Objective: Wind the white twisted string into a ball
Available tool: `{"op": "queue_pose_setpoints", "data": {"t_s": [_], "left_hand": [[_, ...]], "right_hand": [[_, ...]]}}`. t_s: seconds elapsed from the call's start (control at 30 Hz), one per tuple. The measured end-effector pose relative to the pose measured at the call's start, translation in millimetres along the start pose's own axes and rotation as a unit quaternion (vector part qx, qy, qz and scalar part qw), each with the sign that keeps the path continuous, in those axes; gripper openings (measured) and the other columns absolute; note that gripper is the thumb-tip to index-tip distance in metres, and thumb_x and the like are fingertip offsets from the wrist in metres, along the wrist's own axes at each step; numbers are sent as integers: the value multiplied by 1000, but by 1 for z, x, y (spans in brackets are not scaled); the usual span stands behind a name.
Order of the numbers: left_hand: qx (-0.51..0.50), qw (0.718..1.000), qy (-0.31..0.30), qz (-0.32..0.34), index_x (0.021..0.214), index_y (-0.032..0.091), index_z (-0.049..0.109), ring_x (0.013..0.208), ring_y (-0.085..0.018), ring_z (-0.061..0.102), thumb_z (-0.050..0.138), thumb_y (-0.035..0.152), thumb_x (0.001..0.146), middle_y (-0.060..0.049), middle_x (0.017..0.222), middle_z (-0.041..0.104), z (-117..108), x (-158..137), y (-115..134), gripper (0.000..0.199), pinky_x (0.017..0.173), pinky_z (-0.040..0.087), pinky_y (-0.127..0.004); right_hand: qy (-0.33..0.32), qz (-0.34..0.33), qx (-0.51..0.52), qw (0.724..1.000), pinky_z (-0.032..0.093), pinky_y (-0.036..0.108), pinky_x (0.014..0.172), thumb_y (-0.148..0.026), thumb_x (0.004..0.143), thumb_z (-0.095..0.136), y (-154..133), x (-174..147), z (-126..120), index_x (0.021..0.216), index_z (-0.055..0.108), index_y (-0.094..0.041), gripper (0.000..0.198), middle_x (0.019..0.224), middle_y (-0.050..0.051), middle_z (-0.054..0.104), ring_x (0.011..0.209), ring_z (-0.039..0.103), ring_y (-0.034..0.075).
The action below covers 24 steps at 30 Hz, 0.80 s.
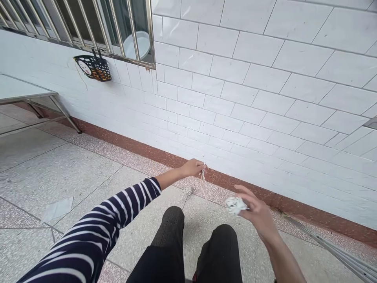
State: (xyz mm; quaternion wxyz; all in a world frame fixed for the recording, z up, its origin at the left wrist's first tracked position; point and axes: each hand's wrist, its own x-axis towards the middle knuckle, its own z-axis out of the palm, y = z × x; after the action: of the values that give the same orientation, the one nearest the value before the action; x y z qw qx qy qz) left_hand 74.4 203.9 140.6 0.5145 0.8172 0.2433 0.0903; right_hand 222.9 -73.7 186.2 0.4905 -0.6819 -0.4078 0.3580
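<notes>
Knees (173, 226) were nearest. Beyond them: left hand (193, 168) pinched cord (203, 173), top apparently plaited; right hand (257, 214) held bundle (235, 205), seemingly unworked; ball (187, 191) lay unheld.

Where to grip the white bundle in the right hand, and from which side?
Take the white bundle by its rounded free end, coming from the person's left: that end sticks out uncovered, while the right hand partly covers the other. It looks soft, so a light pinch is probably best; blur hides detail.
</notes>
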Motion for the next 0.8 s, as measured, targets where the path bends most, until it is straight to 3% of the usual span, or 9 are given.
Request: {"op": "queue_pose_setpoints", "data": {"t_s": [0.1, 0.2, 0.3, 0.4, 0.53, 0.67, 0.8], "left_hand": [[-16, 996, -69, 57, 87, 16, 71, 83, -17, 65, 53, 43, 90, -7, 93, 72, 20, -18, 13, 32, 62, 53, -22], [6, 986, -128, 102, 84, 16, 69, 72, -15, 62, 51, 44, 92, -5, 83, 68, 29, -35, 25, 34, 61, 50, -21], [30, 977, -144, 152, 81, 16, 65, 66, -13, 58, 46, 46, 95, -3, 76, 65, 27, -47, 36, 38, 59, 45, -21], [103, 966, -124, 204, 76, 17, 63, 61, -13, 54, 41, 45, 97, -2, 68, 61, 23, -55, 40, 41, 59, 39, -23], [217, 946, -91, 224, 75, 20, 62, 57, -15, 51, 37, 37, 97, -2, 66, 62, 19, -58, 34, 38, 58, 33, -26], [291, 937, -70, 181, 73, 20, 62, 60, -16, 55, 46, 28, 92, -3, 68, 65, 9, -49, 14, 26, 57, 32, -26], [352, 934, 62, 0, 75, 20, 65, 69, -19, 60, 46, 31, 94, -5, 77, 69, -25, -37, -17, 29, 61, 36, -26]], "right_hand": [[-62, -57, -32, 996, 50, 41, 88, -18, 66, 71, -13, 36, 28, 100, 73, -32, 36, 155, 2, 34, 121, 54, 30], [-140, -101, -36, 984, 47, 39, 92, -21, 67, 70, -10, 58, 35, 92, 75, -28, 26, 144, 5, 48, 125, 50, 30], [-200, -95, -18, 975, 49, 37, 84, -27, 69, 70, 0, 62, 40, 89, 75, -25, 21, 121, 6, 65, 112, 58, 28], [-179, -86, -20, 980, 49, 35, 77, -29, 72, 68, 6, 54, 44, 90, 75, -23, 21, 102, 5, 72, 95, 64, 26], [-110, -48, -44, 992, 48, 34, 70, -26, 69, 71, 3, 41, 38, 86, 77, -22, 18, 88, 4, 75, 77, 65, 23], [-91, -15, -1, 996, 49, 33, 67, -19, 61, 75, 1, 30, 21, 84, 78, -23, 23, 80, 2, 75, 72, 64, 22], [-82, 28, 72, 994, 49, 31, 66, -15, 53, 80, 15, 11, 0, 79, 79, -23, 27, 76, 3, 75, 72, 64, 22]]}}
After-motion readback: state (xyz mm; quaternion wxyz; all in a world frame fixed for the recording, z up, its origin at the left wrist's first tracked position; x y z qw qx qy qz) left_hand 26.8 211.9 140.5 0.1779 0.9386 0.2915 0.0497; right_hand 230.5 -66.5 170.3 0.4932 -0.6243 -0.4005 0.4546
